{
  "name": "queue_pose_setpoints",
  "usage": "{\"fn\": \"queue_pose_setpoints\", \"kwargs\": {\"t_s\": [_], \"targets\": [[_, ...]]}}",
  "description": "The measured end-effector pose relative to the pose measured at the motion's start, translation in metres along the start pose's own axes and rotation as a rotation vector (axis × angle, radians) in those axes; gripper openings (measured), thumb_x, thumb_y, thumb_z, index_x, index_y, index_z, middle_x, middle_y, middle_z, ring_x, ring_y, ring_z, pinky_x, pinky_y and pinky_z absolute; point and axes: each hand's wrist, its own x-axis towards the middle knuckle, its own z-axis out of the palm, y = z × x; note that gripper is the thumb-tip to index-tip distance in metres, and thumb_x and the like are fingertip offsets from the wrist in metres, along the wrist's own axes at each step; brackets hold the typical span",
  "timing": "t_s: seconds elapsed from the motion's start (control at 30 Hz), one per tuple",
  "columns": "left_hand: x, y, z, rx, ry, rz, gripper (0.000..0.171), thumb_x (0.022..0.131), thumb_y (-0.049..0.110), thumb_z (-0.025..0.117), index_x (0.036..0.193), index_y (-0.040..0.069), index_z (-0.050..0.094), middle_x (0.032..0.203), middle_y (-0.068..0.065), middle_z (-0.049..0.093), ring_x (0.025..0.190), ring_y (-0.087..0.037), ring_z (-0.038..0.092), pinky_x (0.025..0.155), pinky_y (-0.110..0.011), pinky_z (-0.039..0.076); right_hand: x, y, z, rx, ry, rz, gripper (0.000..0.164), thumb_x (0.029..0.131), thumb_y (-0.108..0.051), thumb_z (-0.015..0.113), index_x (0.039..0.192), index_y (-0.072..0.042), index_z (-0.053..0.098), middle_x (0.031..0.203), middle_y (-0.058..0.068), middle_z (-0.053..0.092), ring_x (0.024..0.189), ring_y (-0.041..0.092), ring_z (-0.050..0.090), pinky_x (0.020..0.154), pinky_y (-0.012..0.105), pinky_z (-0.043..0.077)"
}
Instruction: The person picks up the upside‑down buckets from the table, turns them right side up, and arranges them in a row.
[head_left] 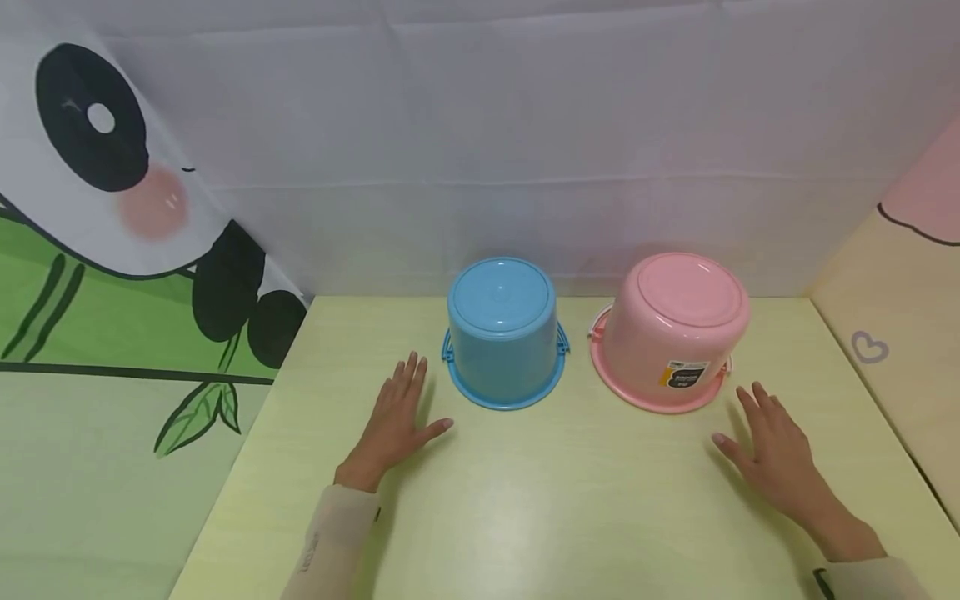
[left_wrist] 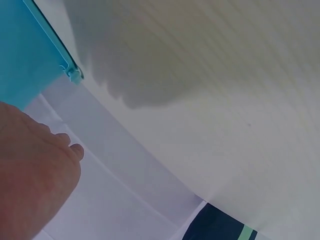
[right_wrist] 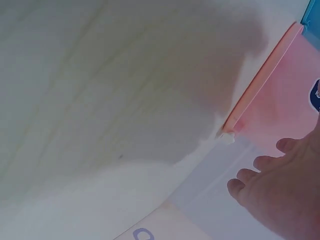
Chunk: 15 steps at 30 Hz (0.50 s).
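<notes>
A blue bucket [head_left: 501, 350] stands upside down on the pale wooden table, its base up and its handle down around the rim. To its right is a pink bucket [head_left: 660, 350], also upside down, with a label on its side. My left hand [head_left: 395, 417], fingers straight and thumb spread, is left of the blue bucket and apart from it. Nearest to the pink bucket is my right hand [head_left: 776, 454], fingers extended, just to its lower right without touching. Both hands hold nothing. The left wrist view shows the blue bucket's rim [left_wrist: 55, 42]; the right wrist view shows the pink rim [right_wrist: 262, 77].
The table [head_left: 510, 508] meets a white cloth backdrop [head_left: 495, 150] right behind the buckets. On the left hangs a printed cloth with a panda face [head_left: 172, 250]. A cream panel with a small heart [head_left: 870, 347] borders the table's right side.
</notes>
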Motion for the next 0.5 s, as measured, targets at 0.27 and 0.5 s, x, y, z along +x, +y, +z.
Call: {"fn": "queue_pose_setpoints", "kwargs": {"t_s": [0.27,0.5], "targets": [[0.0023,0.0067,0.0026,0.065,-0.004,0.006,0.111,0.095,0.051,0.076,0.169,0.003,0.008,0.177,-0.019,0.003,0.162,-0.047,0.003,0.129,-0.065,0.008,-0.0009,-0.0057,0.0022,-0.037,-0.046,0.04,0.094,0.103,-0.046,0.066,0.165,0.005,0.019,0.168,0.037,0.013,0.152,0.064,0.011,0.119,0.08,0.007],[0.0027,0.0088,0.0039,0.123,-0.008,-0.016,0.115,0.093,0.058,0.075,0.169,0.002,0.01,0.177,-0.019,0.003,0.161,-0.047,0.004,0.129,-0.064,0.008,0.0021,-0.0086,0.0009,-0.102,-0.059,0.045,0.1,0.103,-0.053,0.063,0.167,0.003,0.012,0.171,0.035,0.006,0.156,0.061,0.003,0.123,0.076,-0.001]]}}
